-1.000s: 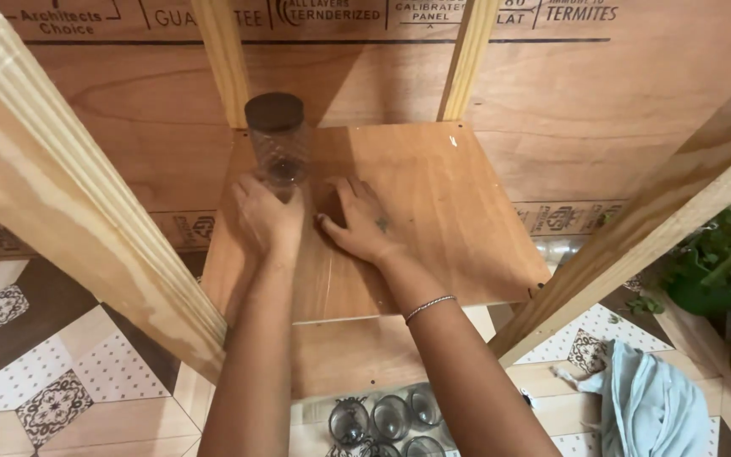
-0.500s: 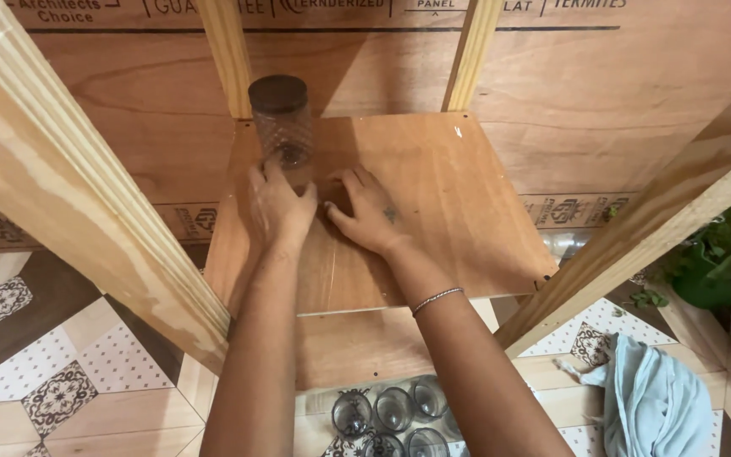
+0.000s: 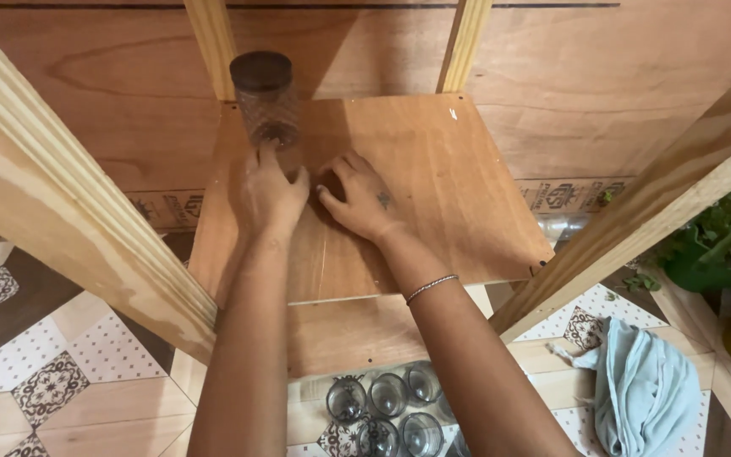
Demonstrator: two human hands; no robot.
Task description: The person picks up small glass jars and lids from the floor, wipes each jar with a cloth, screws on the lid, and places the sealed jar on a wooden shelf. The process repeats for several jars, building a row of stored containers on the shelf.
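I see both hands resting on a wooden shelf [image 3: 433, 195] inside a frame of pale timber posts. My left hand [image 3: 266, 196] lies palm down, its fingertips touching the base of a clear patterned glass jar [image 3: 266, 106] with a dark round lid; the fingers are loosely spread against it, not wrapped around it. The jar stands upright at the far left corner of the shelf, just beside the far left post [image 3: 211, 46]. My right hand [image 3: 360, 199] is flat on the shelf just right of the left one, fingers spread and curled a little toward it, holding nothing; the two hands sit close together, thumbs almost meeting. A thin bracelet [image 3: 431, 288] circles the right wrist. Behind the shelf is a plywood back panel [image 3: 619, 93]. On a lower level, near me, several empty drinking glasses [image 3: 387, 410] stand in a cluster. To the right, on the patterned tile floor [image 3: 44, 381], lies a light blue cloth [image 3: 649, 393], with green plant leaves [image 3: 721, 250] farther right.
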